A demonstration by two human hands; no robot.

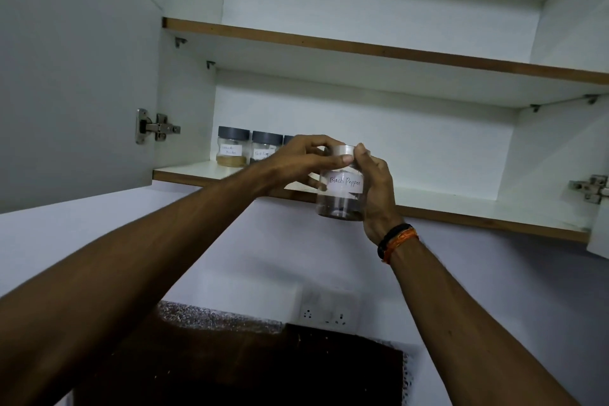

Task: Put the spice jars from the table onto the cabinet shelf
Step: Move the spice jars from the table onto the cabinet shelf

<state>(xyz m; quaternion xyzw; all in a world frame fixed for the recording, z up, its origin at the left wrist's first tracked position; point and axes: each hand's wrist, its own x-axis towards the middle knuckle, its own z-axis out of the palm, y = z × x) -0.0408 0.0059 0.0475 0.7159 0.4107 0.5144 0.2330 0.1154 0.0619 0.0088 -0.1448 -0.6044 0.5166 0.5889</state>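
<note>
A clear jar labelled "Black Pepper" (341, 196) with a grey lid is held up in front of the lower cabinet shelf's (461, 208) front edge. My right hand (377, 194) grips the jar's body from the right. My left hand (303, 165) pinches the lid from the left. Two grey-lidded spice jars stand at the shelf's left end, one with tan powder (232, 147) and one with a white label (265, 148); a third lid shows behind my left hand.
The cabinet's left door (75, 76) stands open with its hinge (156, 128) showing. An upper shelf (362, 46) runs above. Below are a white wall with a socket plate (324, 315) and a dark counter (247, 366).
</note>
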